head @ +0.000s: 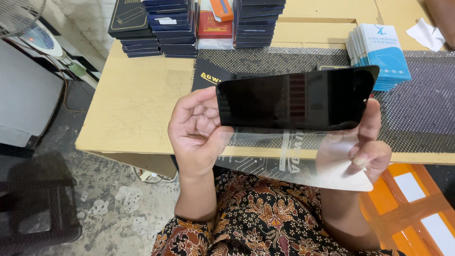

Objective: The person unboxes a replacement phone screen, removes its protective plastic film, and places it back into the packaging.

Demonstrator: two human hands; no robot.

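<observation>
Holding a dark glass sheet [296,97] above the table edge [128,142], the left hand [196,132] pinches its end while the right hand [367,147] pinches the clear film [303,163] half peeled below, so pulling further probably needs a steady grip.

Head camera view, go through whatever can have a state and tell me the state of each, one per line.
Dark glass sheet: held up level between both hands, off the table.
Clear film: partly peeled, hanging below the glass.
Left hand: gripping the glass's left end.
Right hand: gripping the right end and the film.
Dark box stacks: closed, piled upright.
Blue-white packets: stacked, leaning.
Fan: cannot tell whether running.
</observation>
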